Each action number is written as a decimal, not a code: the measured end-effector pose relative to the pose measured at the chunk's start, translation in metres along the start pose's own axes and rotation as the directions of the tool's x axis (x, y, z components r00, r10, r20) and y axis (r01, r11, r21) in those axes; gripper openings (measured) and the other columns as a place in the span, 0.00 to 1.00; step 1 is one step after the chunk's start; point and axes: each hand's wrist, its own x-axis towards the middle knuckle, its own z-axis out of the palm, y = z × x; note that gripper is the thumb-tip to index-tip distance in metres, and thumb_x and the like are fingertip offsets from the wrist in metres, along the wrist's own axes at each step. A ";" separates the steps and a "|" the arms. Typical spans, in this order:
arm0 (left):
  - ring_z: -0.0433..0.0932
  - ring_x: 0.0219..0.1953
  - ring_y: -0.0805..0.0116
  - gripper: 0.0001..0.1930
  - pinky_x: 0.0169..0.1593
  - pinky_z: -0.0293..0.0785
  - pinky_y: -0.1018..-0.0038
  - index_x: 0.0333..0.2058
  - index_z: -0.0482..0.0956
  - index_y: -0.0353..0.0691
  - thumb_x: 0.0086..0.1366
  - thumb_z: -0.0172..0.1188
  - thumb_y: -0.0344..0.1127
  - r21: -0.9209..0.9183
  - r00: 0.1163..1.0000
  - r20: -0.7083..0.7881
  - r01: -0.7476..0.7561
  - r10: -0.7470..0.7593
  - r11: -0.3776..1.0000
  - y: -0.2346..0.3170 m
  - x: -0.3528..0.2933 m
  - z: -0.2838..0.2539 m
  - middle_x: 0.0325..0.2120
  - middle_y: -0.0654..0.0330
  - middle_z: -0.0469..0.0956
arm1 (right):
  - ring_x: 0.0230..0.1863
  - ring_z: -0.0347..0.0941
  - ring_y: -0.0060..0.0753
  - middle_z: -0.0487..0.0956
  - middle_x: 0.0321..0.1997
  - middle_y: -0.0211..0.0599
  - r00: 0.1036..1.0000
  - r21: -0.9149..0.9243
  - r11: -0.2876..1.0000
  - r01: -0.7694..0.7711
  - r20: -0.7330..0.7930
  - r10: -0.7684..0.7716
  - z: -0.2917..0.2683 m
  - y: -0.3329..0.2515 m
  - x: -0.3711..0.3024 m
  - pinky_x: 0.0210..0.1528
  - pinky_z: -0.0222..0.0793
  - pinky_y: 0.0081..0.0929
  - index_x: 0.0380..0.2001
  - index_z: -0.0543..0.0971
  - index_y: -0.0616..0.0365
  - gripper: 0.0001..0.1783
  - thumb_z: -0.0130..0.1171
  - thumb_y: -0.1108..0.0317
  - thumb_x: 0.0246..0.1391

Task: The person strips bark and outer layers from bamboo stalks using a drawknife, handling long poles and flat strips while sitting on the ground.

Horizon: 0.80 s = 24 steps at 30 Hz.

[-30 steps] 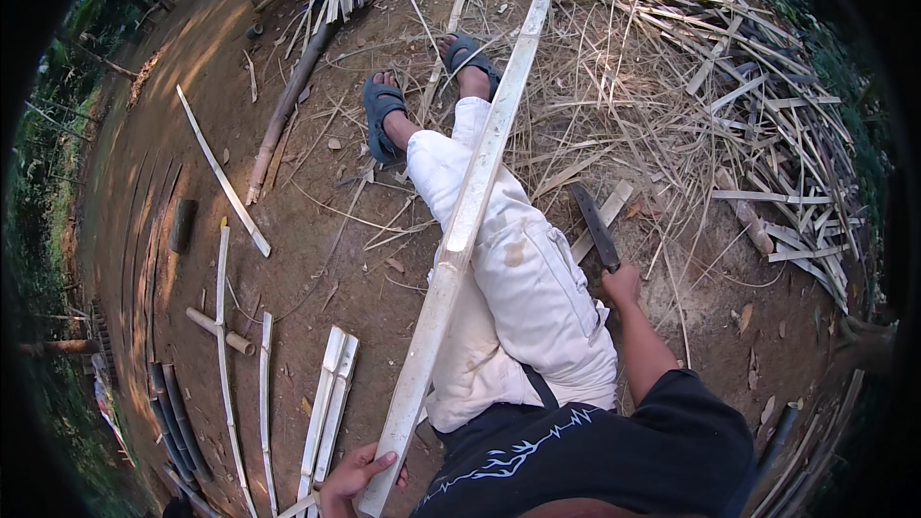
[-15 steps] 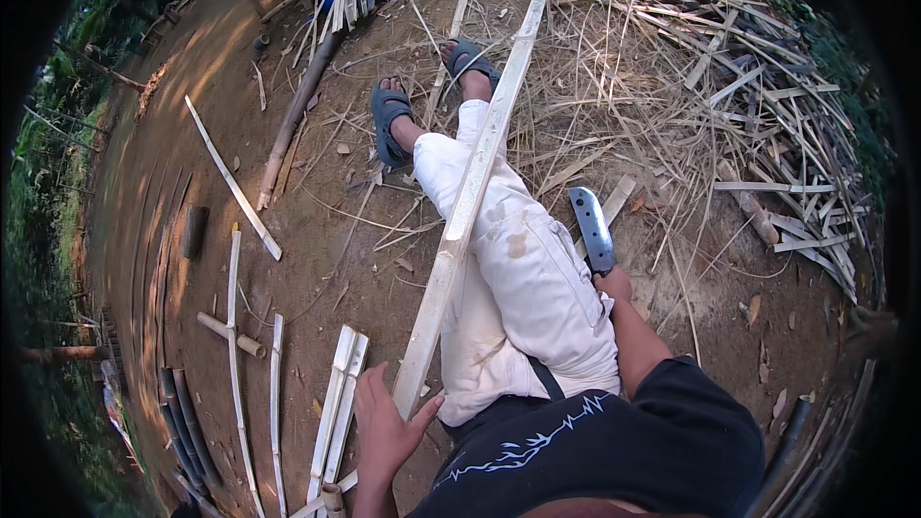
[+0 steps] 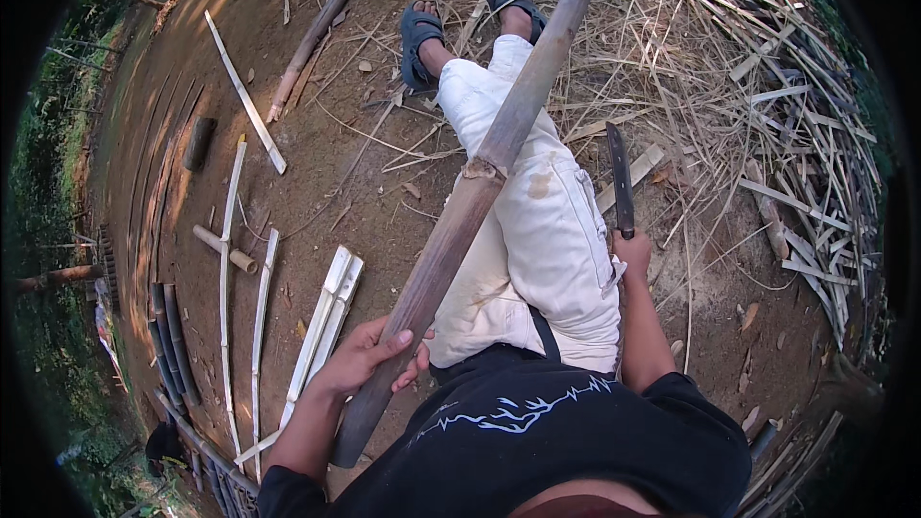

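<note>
A long split bamboo piece (image 3: 451, 240) lies slantwise across my legs, its brown-grey outer side up and a node ring above the knees. My left hand (image 3: 363, 355) is closed around its near end, thumb on top and fingers curling out at the other side. Down by my right thigh, my right hand (image 3: 631, 251) grips a broad-bladed knife (image 3: 621, 177). The blade points away from me and is turned to a narrow, dark view. The fist hides the knife's handle.
Pale bamboo strips (image 3: 326, 317) lie on the ground at left, near a short bamboo tube (image 3: 225, 249). Dark bamboo poles (image 3: 177, 345) rest farther left. At far right is a big heap of split strips (image 3: 815, 192). Thin shavings (image 3: 662, 86) litter the ground ahead.
The bamboo has turned over from its pale inner side to its dark outer side. My left hand, open beside it before, now grips it. The knife has rotated from its broad face.
</note>
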 end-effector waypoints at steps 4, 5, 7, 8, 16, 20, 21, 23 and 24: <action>0.69 0.19 0.75 0.19 0.23 0.68 0.77 0.53 0.69 0.30 0.76 0.51 0.43 -0.090 0.997 -0.046 0.065 -0.069 0.994 0.009 0.001 0.012 0.28 0.59 0.72 | 0.27 0.79 0.56 0.79 0.22 0.54 0.974 0.156 0.962 0.225 -0.034 -0.223 -0.062 -0.068 -0.028 0.31 0.72 0.45 0.27 0.81 0.64 0.17 0.67 0.59 0.47; 0.68 0.19 0.76 0.20 0.23 0.68 0.77 0.53 0.69 0.30 0.76 0.51 0.43 -0.091 0.997 -0.035 0.061 -0.064 0.994 0.008 0.004 0.016 0.27 0.60 0.71 | 0.26 0.79 0.56 0.79 0.21 0.53 0.966 0.189 0.949 0.254 -0.002 -0.258 -0.078 -0.081 -0.034 0.31 0.71 0.44 0.27 0.80 0.64 0.16 0.67 0.59 0.47; 0.67 0.19 0.76 0.20 0.22 0.67 0.77 0.53 0.69 0.31 0.76 0.51 0.44 -0.069 0.999 0.012 0.048 -0.048 0.996 0.012 0.023 0.023 0.27 0.62 0.68 | 0.26 0.78 0.55 0.78 0.21 0.52 0.931 0.233 0.909 0.347 0.036 -0.364 -0.098 -0.099 -0.044 0.30 0.71 0.43 0.28 0.79 0.64 0.16 0.67 0.60 0.47; 0.66 0.19 0.77 0.20 0.21 0.66 0.76 0.53 0.68 0.32 0.75 0.52 0.45 -0.154 0.996 0.077 0.066 -0.054 0.986 0.011 0.030 0.026 0.27 0.62 0.68 | 0.26 0.78 0.55 0.78 0.21 0.51 0.895 0.240 0.875 0.420 0.052 -0.444 -0.106 -0.106 -0.051 0.30 0.71 0.43 0.28 0.79 0.64 0.16 0.67 0.60 0.47; 0.65 0.20 0.77 0.20 0.23 0.66 0.77 0.55 0.67 0.33 0.76 0.51 0.44 0.017 0.999 0.040 -0.006 0.005 1.000 0.009 0.093 0.046 0.28 0.63 0.67 | 0.29 0.78 0.52 0.77 0.27 0.47 0.562 0.077 0.583 0.809 0.191 -0.805 -0.136 -0.156 -0.099 0.33 0.73 0.43 0.30 0.74 0.62 0.16 0.67 0.62 0.44; 0.65 0.20 0.77 0.14 0.23 0.66 0.77 0.52 0.66 0.36 0.77 0.50 0.40 -0.051 0.996 0.079 0.046 -0.042 0.998 0.014 0.098 0.049 0.28 0.63 0.67 | 0.33 0.78 0.46 0.77 0.30 0.45 0.427 0.025 0.443 0.896 0.228 -0.875 -0.132 -0.166 -0.109 0.36 0.74 0.40 0.30 0.73 0.61 0.17 0.66 0.62 0.41; 0.65 0.21 0.77 0.13 0.23 0.66 0.77 0.51 0.66 0.37 0.77 0.50 0.39 -0.052 0.997 0.068 0.052 -0.048 0.997 0.013 0.098 0.048 0.28 0.63 0.67 | 0.34 0.78 0.46 0.77 0.30 0.45 0.403 0.020 0.419 0.908 0.231 -0.885 -0.132 -0.169 -0.110 0.36 0.74 0.40 0.30 0.73 0.60 0.17 0.66 0.62 0.41; 0.64 0.21 0.77 0.10 0.23 0.66 0.77 0.49 0.65 0.39 0.77 0.50 0.38 -0.061 0.997 0.040 0.067 -0.065 0.996 0.010 0.096 0.045 0.28 0.63 0.67 | 0.30 0.78 0.45 0.77 0.27 0.43 0.373 -0.003 0.379 0.925 0.189 -0.909 -0.133 -0.174 -0.114 0.34 0.74 0.38 0.27 0.73 0.59 0.15 0.65 0.64 0.37; 0.64 0.21 0.77 0.08 0.23 0.65 0.77 0.47 0.64 0.40 0.77 0.49 0.37 -0.063 0.997 0.046 0.072 -0.069 0.995 0.011 0.093 0.046 0.28 0.63 0.67 | 0.29 0.78 0.45 0.77 0.26 0.42 0.370 -0.001 0.376 0.927 0.181 -0.911 -0.132 -0.175 -0.117 0.33 0.74 0.38 0.26 0.73 0.59 0.14 0.65 0.65 0.37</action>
